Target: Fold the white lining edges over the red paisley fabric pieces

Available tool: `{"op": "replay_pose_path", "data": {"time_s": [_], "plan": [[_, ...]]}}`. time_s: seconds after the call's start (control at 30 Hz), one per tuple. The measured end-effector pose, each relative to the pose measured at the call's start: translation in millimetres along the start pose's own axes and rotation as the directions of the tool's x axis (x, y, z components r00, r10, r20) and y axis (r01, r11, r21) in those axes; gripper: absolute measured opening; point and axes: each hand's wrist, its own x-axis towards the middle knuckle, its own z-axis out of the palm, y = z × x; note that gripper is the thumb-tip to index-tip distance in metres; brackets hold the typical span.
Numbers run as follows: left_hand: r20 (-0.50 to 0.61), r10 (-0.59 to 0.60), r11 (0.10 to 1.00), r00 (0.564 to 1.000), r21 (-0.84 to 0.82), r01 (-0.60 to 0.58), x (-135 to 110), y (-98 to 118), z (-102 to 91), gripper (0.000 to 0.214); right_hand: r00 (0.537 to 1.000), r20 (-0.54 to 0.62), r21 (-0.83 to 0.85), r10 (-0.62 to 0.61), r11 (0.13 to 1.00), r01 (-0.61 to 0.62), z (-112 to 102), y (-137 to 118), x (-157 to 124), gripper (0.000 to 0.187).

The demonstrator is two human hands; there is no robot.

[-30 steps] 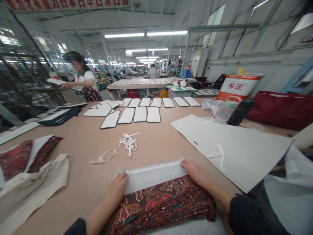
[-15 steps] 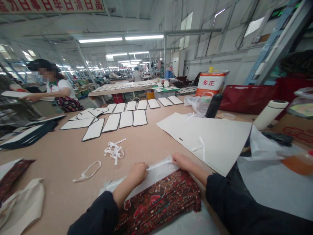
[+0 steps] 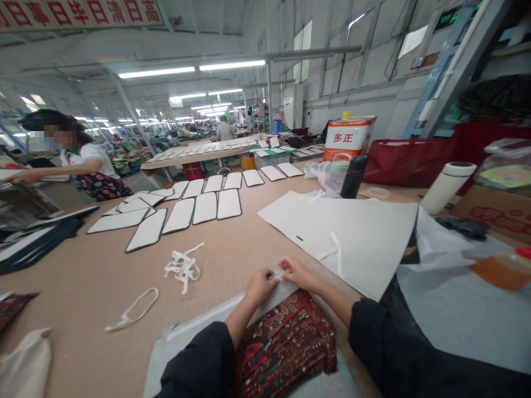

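Note:
My left hand [image 3: 260,285] and my right hand [image 3: 297,273] are close together at the far right corner of a translucent plastic bag [image 3: 188,333]. The fingers of both are closed on the bag's white top edge, pinching it. A stack of dark red-brown floral fabric pieces [image 3: 286,340] lies just below my hands; whether it is in the bag or on it I cannot tell. A tangle of white straps [image 3: 182,270] and a single looped white strap [image 3: 136,311] rest on the table to the left.
White dark-edged panels [image 3: 178,215] lie in rows farther back on the brown table [image 3: 224,237]. To the right are a large pale sheet [image 3: 352,229], a black bottle [image 3: 354,177], a white thermos [image 3: 448,187] and a red bag [image 3: 406,163]. A co-worker [image 3: 83,160] stands at left.
My left hand has slid right along the bag's top edge and now meets my right hand at the corner. The view has shifted slightly, moving the table's contents left.

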Motion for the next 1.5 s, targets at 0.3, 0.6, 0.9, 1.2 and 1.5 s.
{"op": "replay_pose_path", "data": {"time_s": [0.3,0.6,0.9,1.2,1.5], "plan": [[-0.085,0.148,0.937,0.985,0.33,-0.112,-13,9,10.8,0.025,0.992,-0.099,-0.298,-0.082,0.953,0.049,14,8,4,0.027],[-0.089,0.294,0.794,0.952,0.577,-0.191,-14,4,21.3,0.023,0.995,0.009,-0.443,0.095,0.893,-0.081,9,-11,18,0.025],[-0.021,0.345,0.727,0.938,0.639,-0.253,-19,7,18.5,0.027,0.983,0.065,-0.532,0.172,0.84,-0.112,2,-18,28,0.021],[0.006,0.367,0.704,0.93,0.652,-0.282,-20,6,19.7,0.03,0.98,0.112,-0.531,0.164,0.843,-0.081,-1,-14,34,0.018],[0.057,0.33,0.701,0.942,0.654,-0.285,-22,12,13.8,0.031,0.981,0.134,-0.541,0.142,0.84,-0.047,2,-7,37,0.013]]}}
